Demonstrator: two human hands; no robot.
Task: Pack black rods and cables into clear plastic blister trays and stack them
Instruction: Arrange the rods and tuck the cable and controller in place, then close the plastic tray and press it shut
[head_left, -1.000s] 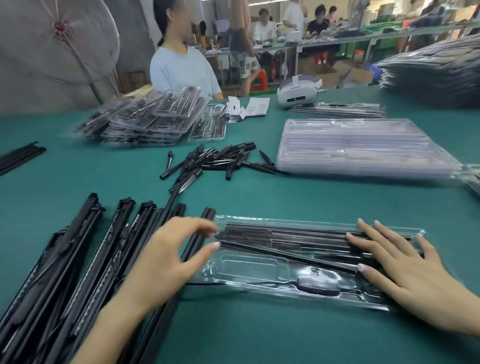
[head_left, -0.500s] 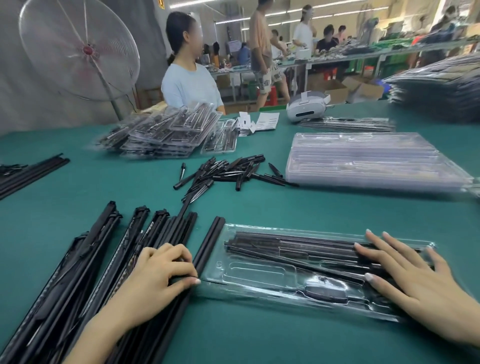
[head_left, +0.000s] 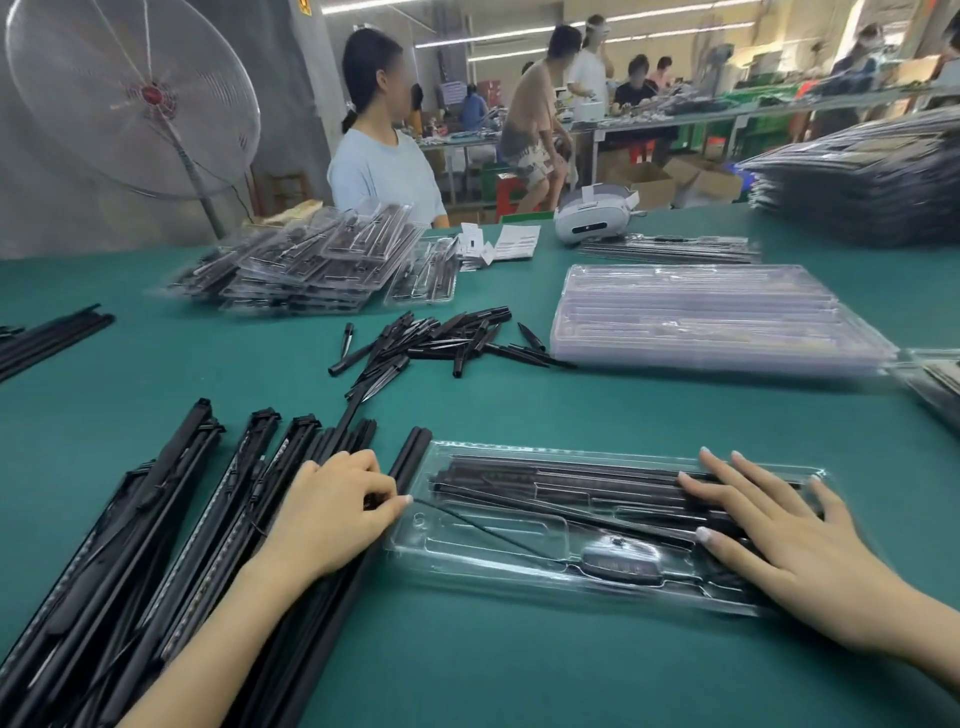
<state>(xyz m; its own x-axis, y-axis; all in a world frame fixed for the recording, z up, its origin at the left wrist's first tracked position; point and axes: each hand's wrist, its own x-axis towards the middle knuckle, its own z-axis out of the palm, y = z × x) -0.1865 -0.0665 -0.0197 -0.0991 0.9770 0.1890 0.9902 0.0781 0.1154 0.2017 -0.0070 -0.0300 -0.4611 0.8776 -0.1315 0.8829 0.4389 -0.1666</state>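
Note:
A clear blister tray (head_left: 498, 566) lies in front of me on the green table, holding black rods (head_left: 561, 480) and a cable with a small controller (head_left: 621, 564). My right hand (head_left: 784, 535) lies flat with straight fingers on the tray's right end, pressing the rods. My left hand (head_left: 332, 514) has its fingers curled round a long black rod (head_left: 410, 452) at the right edge of a pile of long black rods (head_left: 156, 545), just left of the tray.
A heap of short black rods (head_left: 441, 340) lies mid-table. A stack of empty clear trays (head_left: 711, 317) sits to the right. Filled trays (head_left: 306, 265) are piled at the back left, a white headset (head_left: 592, 218) behind. A person sits across.
My left hand has left the tray's left end, moved onto the pile of long rods and curled round one. The right hand has stayed on the tray.

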